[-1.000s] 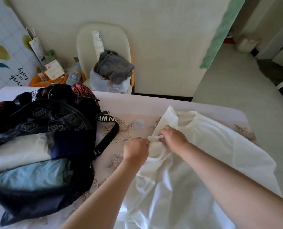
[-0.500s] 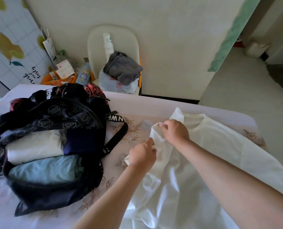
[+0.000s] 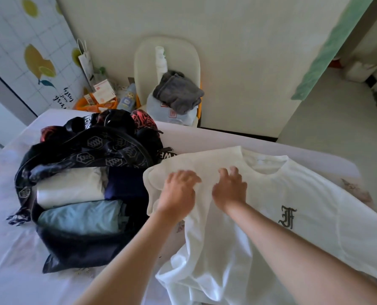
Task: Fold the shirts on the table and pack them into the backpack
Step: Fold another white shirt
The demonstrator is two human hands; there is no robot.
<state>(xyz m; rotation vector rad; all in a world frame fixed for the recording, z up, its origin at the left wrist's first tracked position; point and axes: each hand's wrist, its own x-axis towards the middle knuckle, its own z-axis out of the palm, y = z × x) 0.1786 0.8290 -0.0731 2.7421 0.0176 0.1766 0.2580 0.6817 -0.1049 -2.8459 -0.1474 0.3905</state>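
The white shirt point(image 3: 293, 205) lies spread logo-up on the table point(image 3: 11, 249) just right of the backpack point(image 3: 90, 183), one sleeve point(image 3: 161, 170) touching it, so it's the smoothing step before the fold. Right hand point(image 3: 229, 190) presses down, fingers splayed; left hand point(image 3: 178, 192) is blurred, grip impossible to call. Next, probably, that sleeve folds inward. Pale table underneath; beyond the backpack, a cream chair point(image 3: 183, 58) carries a grey cloth point(image 3: 176, 91).

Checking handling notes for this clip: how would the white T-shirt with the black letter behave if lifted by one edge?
Probably floppy: the white fabric T-shirt with the black letter lies creased and bunched at its hem. Likely light, as the cloth looks thin.
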